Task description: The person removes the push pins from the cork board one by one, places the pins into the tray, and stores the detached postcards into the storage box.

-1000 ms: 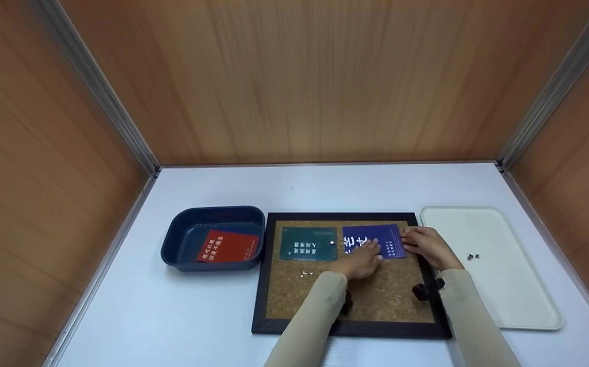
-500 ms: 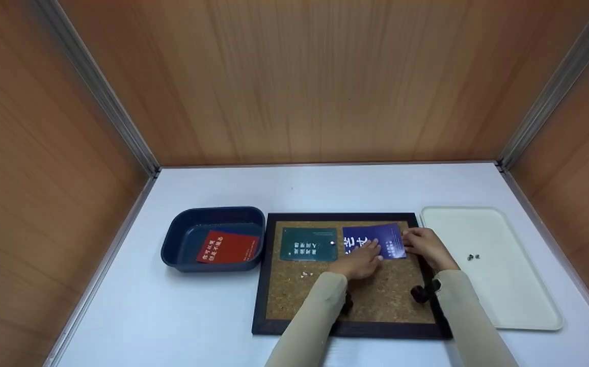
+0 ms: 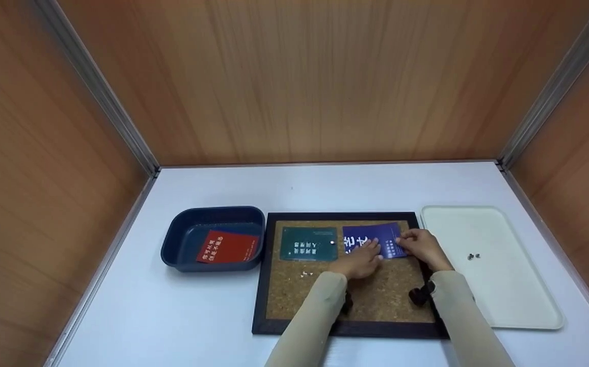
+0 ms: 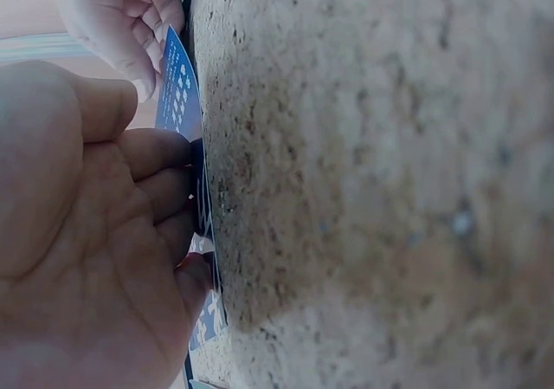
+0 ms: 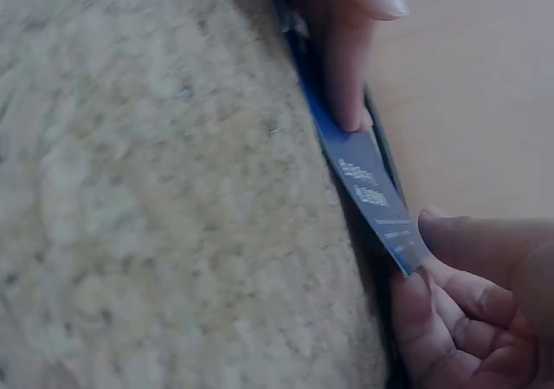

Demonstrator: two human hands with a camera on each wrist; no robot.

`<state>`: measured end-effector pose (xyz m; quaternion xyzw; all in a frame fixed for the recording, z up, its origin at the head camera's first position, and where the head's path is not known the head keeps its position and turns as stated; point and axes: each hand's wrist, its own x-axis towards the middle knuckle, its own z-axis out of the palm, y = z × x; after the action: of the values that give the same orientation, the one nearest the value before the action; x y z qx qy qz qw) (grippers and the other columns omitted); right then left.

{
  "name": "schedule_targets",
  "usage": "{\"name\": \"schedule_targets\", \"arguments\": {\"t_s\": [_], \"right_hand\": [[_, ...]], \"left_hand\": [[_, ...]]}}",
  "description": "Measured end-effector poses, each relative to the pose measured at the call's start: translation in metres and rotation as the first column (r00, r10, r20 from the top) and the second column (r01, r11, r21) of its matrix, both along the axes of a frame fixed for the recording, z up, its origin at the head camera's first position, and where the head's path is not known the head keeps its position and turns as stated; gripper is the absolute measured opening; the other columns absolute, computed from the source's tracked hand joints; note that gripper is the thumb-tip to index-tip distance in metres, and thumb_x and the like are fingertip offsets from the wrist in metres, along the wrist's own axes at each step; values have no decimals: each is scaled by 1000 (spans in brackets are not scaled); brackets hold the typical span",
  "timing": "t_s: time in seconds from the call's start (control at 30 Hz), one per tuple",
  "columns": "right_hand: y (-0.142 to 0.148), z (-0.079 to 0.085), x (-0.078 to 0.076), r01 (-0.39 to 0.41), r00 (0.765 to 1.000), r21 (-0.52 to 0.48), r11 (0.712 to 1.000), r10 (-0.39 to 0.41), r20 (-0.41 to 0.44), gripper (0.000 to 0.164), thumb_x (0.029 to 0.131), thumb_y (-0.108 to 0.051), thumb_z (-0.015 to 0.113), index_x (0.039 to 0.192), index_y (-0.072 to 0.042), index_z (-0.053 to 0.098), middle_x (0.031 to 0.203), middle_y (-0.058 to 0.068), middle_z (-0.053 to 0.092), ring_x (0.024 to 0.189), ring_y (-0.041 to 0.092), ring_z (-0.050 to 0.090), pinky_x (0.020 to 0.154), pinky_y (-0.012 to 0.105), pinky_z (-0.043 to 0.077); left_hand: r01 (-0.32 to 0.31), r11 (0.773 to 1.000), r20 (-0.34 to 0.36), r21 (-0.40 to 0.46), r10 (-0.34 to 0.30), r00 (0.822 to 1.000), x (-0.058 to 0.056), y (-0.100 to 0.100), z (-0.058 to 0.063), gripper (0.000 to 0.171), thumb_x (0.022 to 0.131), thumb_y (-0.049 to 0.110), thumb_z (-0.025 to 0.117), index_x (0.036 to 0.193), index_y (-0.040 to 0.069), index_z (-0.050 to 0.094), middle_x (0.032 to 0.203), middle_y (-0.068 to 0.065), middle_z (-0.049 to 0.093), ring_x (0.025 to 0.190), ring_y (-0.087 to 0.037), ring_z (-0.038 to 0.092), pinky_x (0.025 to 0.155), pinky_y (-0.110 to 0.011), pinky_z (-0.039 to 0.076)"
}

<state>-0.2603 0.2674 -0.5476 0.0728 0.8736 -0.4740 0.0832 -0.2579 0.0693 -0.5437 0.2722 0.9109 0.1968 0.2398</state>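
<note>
A purple-blue card (image 3: 389, 235) with white lettering lies at the upper right of a dark-framed cork board (image 3: 299, 303). My left hand (image 3: 358, 261) presses on its left part with fairly straight fingers, covering some of the characters. At the card's right end, my right hand (image 3: 425, 248) pinches the edge; the right wrist view shows the thumb (image 5: 472, 242) on one side and fingers on the other. That end of the card (image 4: 180, 86) bends up off the cork in the left wrist view. Left of it sits a green card (image 3: 309, 237) with a small white pin near its right edge.
Several small white pins (image 3: 306, 275) lie on the cork below the green card. A navy basin (image 3: 185, 265) with a red card (image 3: 231, 247) inside stands at the board's left. To the right, a pale tray (image 3: 513, 290) bears a few small dark pieces (image 3: 473, 256).
My right hand has shifted slightly left, its fingertips now further over the card's right end. The left hand has stayed in place on the card.
</note>
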Motion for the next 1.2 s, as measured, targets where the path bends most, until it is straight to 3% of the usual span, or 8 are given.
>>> {"name": "schedule_targets", "arguments": {"t_s": [0.23, 0.6, 0.9, 1.2], "right_hand": [[-1, -6, 1, 26, 998, 107, 994, -20, -62, 29, 85, -15, 70, 100, 8, 61, 86, 13, 67, 69, 10, 57, 59, 21, 47], [-4, -4, 1, 50, 999, 136, 990, -48, -21, 28, 85, -13, 69, 101, 9, 61, 83, 12, 65, 66, 13, 57, 56, 23, 46], [-9, -2, -5, 57, 998, 122, 991, -59, 13, 28, 86, -14, 68, 103, 7, 59, 86, 11, 63, 71, 15, 57, 59, 24, 47], [-6, 1, -3, 45, 999, 116, 992, -47, 14, 29, 86, -14, 68, 104, 7, 59, 87, 12, 63, 72, 16, 56, 59, 26, 46]], "left_hand": [[22, 1000, -3, 10, -22, 1000, 2, 0, -2, 51, 106, 37, 25, 153, 16, 26, 162, 4, 14, 150, -10, 9, 122, -27, 14], [64, 998, -51, 4, -63, 997, 2, -3, -4, 51, 106, 36, 28, 152, 15, 29, 161, 3, 17, 149, -12, 13, 122, -27, 16], [10, 990, -46, 141, -4, 999, 1, -20, 3, 50, 105, 35, 36, 151, 19, 31, 161, 1, 19, 148, -14, 19, 121, -34, 22], [-90, 945, -5, 314, 96, 995, 1, -42, 13, 51, 104, 37, 38, 152, 23, 30, 160, 3, 23, 147, -17, 24, 119, -44, 25]]}}
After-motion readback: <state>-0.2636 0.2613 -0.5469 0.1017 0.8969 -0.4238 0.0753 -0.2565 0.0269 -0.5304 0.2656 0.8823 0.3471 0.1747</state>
